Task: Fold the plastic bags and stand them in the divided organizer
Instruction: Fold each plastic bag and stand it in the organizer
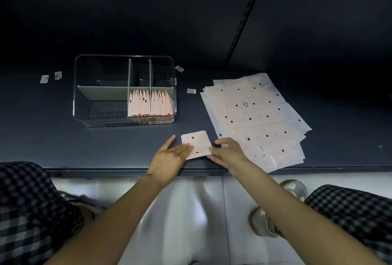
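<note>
Your left hand (pixel 169 155) lies flat near the front edge of the table (pixel 63 148), fingers straight and together, pressing down on the left side of a folded bag (pixel 197 143). Your right hand (pixel 228 152) meets the same bag at its right edge, fingers curled and pinching the plastic at the lower right corner. The folded bag is a small pale pink square with dark red dots, lying flat on the table between your hands, just in front of the organizer and touching neither it nor the pile. The clear organizer (pixel 125 90) stands further back and to the left, split by grey dividers (pixel 104 91) into compartments. Its front right compartment holds two rows of folded bags (pixel 148 104) standing upright on edge, packed closely side by side. The large front left compartment shows only its dotted floor, and the rear compartments look dark, so you cannot tell from here what is in them. To your right, a stack of flat unfolded bags (pixel 254 116) lies fanned out, reaching from the middle of the table to its front edge, the nearest corner just beside your right hand. Small white labels (pixel 51 77) lie on the table left and right of the organizer.
</note>
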